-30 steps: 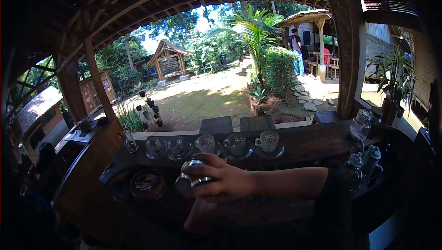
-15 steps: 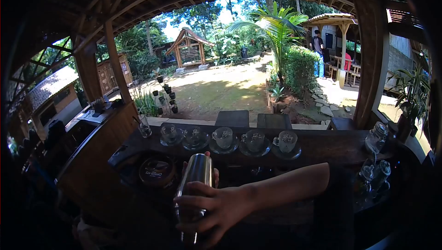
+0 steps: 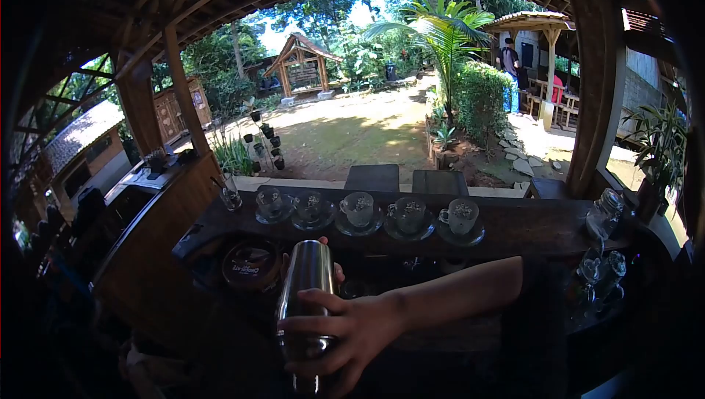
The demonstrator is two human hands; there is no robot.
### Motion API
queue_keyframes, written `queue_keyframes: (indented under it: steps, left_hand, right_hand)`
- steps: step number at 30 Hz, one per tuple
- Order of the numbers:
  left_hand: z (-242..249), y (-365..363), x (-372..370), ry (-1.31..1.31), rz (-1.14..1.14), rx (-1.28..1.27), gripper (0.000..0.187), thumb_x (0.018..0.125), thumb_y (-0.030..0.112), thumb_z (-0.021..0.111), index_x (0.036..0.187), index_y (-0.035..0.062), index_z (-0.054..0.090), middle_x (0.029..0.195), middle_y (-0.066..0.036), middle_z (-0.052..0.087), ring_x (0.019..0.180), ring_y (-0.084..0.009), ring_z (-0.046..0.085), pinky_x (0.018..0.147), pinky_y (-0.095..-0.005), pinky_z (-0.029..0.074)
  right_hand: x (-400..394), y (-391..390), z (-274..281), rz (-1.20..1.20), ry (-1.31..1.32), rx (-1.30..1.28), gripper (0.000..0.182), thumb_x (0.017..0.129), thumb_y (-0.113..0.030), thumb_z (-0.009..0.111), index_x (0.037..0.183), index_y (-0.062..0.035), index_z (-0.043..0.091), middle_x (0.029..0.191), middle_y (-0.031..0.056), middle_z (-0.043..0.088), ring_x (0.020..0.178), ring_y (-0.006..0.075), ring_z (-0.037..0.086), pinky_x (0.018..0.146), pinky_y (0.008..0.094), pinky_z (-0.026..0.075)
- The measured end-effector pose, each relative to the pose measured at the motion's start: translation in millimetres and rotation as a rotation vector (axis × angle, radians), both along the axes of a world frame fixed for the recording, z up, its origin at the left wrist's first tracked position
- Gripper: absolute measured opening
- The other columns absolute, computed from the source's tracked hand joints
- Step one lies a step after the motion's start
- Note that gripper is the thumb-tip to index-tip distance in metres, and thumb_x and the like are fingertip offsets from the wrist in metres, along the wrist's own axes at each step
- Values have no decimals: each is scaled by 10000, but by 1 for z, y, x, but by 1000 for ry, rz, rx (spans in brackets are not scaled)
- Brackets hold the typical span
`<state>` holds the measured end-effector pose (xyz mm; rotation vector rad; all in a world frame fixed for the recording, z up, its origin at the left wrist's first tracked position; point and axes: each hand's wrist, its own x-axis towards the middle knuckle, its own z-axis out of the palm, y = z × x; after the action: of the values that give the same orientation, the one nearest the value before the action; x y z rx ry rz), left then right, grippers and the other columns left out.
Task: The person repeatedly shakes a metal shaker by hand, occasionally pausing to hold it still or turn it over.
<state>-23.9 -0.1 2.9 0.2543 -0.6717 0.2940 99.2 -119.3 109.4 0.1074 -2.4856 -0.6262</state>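
A shiny metal shaker (image 3: pixel 311 274) is held at a tilt in front of me, over the dark counter. My right hand (image 3: pixel 345 336) wraps its fingers round the shaker's lower part, the arm reaching in from the right. Behind the upper part is my left hand (image 3: pixel 338 272), mostly hidden, with only fingertips showing past the metal; it too is closed on the shaker. To the left of the shaker lies a round, dark container (image 3: pixel 251 265) with lettering that reads like "chocolate". Beyond it, several clear glass cups, one being the middle cup (image 3: pixel 359 209), stand on glass saucers in a row.
A drinking glass (image 3: pixel 231 198) stands at the row's left end. At the right are a glass jar (image 3: pixel 604 212) and small glass vessels (image 3: pixel 590 268). Stools (image 3: pixel 372 177) line the far side of the wooden bar (image 3: pixel 529 221). A person (image 3: pixel 509 76) stands outside near a shelter.
The shaker has shifted very slightly and stands a little more upright, with both hands still on it. The whole view has moved a touch.
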Motion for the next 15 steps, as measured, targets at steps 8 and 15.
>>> queue_keyframes:
  steps: [8, 15]
  left_hand:
    - [22, -1, -6, 78, 260, 147, 554, 896, 385, 477, 1378, 292, 221, 1291, -88, 376, 1220, -256, 364, 925, -478, 405]
    - [-62, -10, -36, -707, -236, -146, 727, 849, 480, 543, 1415, 313, 118, 1201, -247, 403, 1174, -354, 392, 938, -470, 386]
  right_hand:
    - [5, 14, -1, -211, -16, -35, 578, 722, -203, 631, 1201, -426, 398, 1326, 29, 353, 1208, 431, 337, 874, 633, 373]
    - [6, 39, 3, -76, 311, -354, 516, 685, -220, 655, 1141, -398, 492, 1278, 56, 386, 1164, 411, 363, 881, 570, 376]
